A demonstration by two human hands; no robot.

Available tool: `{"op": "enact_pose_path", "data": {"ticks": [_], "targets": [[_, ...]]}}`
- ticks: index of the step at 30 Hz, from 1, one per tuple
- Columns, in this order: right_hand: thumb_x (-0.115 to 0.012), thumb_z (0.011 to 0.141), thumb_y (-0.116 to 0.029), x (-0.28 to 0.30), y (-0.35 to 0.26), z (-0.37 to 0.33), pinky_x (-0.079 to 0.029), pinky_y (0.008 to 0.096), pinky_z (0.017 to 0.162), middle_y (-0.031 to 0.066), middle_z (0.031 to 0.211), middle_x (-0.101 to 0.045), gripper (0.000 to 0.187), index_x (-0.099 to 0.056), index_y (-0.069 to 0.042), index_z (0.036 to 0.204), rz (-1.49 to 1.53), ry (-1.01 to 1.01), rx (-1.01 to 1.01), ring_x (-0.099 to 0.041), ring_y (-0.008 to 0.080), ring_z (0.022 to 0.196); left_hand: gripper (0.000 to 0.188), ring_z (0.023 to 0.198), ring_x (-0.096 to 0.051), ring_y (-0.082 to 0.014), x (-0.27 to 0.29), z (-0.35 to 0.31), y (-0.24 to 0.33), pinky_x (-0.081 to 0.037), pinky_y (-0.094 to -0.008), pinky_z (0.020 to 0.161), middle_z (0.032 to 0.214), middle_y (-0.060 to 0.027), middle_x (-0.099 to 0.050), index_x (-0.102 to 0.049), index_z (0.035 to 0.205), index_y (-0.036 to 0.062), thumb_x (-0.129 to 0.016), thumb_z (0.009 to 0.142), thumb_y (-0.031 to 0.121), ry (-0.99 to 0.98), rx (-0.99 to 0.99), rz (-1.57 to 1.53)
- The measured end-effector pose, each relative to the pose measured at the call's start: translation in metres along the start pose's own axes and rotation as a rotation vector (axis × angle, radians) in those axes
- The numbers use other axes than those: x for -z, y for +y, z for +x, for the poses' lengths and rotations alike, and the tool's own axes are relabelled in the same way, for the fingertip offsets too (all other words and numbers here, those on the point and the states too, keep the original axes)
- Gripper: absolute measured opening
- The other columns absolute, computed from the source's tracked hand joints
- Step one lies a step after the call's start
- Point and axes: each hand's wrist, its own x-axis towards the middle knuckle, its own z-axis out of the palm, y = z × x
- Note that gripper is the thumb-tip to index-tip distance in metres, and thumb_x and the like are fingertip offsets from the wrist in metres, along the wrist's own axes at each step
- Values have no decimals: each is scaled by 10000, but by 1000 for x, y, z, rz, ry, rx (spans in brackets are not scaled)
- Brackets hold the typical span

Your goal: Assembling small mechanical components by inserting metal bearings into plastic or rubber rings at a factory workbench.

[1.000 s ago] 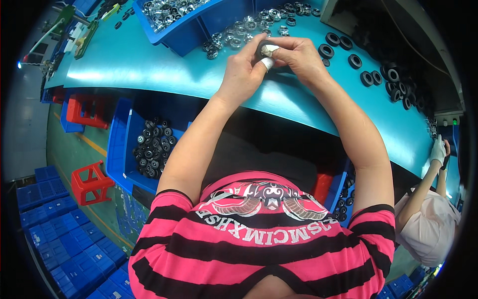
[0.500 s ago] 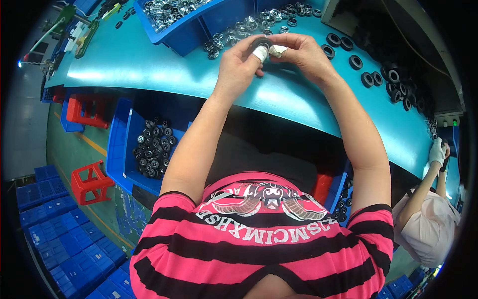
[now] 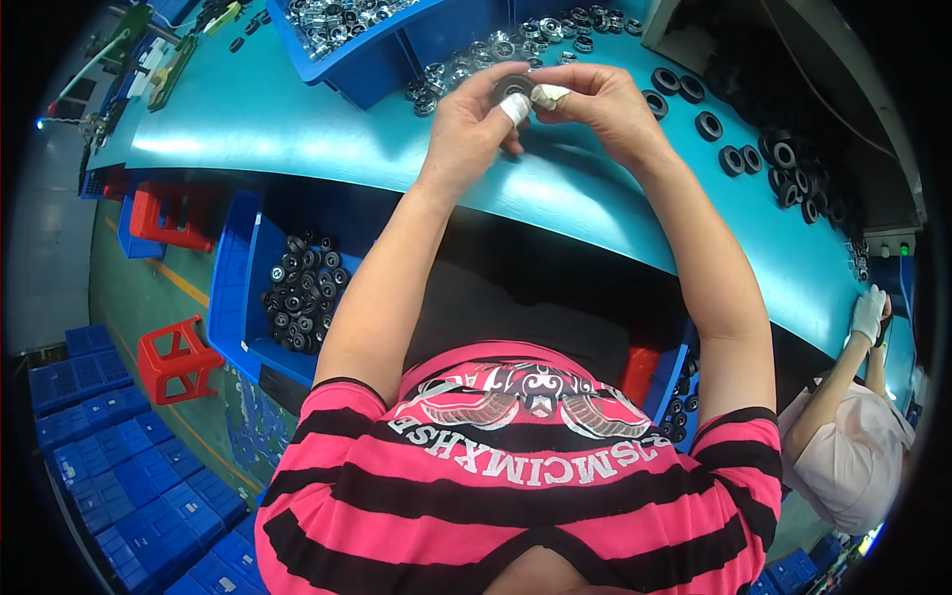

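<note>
Your left hand [image 3: 464,127] pinches black ring [image 3: 510,86] between white-wrapped thumb and curled fingers, over teal table [image 3: 327,149]. Your right hand [image 3: 607,107]: bent fingertips at ring's right edge; cannot tell whether gripping.

Pink-and-black striped shirt [image 3: 516,504], white thumb wraps [image 3: 515,108]

White capital letters [image 3: 531,471] across the front of the striped pink-and-black shirt [image 3: 526,504]

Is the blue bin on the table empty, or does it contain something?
Not empty: many shiny parts show inside the blue bin. The frame crops it; whether full, I cannot tell.
</note>
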Motion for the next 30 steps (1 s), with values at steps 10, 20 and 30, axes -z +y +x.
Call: {"op": "enact_pose_path", "data": {"ticks": [10,20,30], "targets": [[-660,906,-85,13,10,5,-588,300,868,120,1069,-720,323,-700,14,1211,115,-76,-51,-701,179,930,534,984,-655,-123,-3,0,-5,-579,-259,674,1143,-46,-680,-543,1395,42,-693,885,-10,-62,-20,7],[-690,871,-206,9,6,1,-535,273,837,86,996,-714,360,-723,2,1162,8,-55,-71,-663,135,886,469,935,-657,-96,-9,-7,-3,-575,-243,671,1108,-26,-684,-602,1345,53,-700,888,8,-30,-110,200],[-634,939,-157,5,11,-1,-541,280,859,98,1060,-711,344,-686,53,1207,247,-123,-129,-667,146,949,467,931,-673,-105,-8,-8,-5,-566,-229,671,1085,-24,-691,-607,1338,51,-716,886,16,-31,-109,182]]}}
